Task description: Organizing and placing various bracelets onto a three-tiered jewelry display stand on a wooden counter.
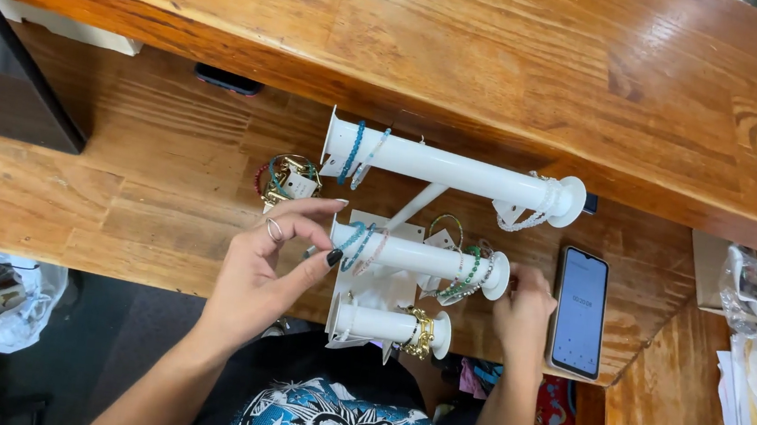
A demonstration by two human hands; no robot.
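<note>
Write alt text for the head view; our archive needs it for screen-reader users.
A person's left hand pinches the end of the middle bar of a white three-tier bracelet stand on a wooden desk, while the right hand steadies its other end. Beaded bracelets hang on the bars; a smartphone lies beside it.

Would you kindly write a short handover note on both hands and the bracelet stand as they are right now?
Left hand: fingertips at the left end of the middle bar of the white bracelet stand, beside blue beaded bracelets; a pinch is not clear.
Right hand: rests by that bar's right end cap, near green bracelets.
Done: all three bars carry bracelets.
Left: a loose bracelet pile lies on the wooden counter; a phone lies to the right.
</note>
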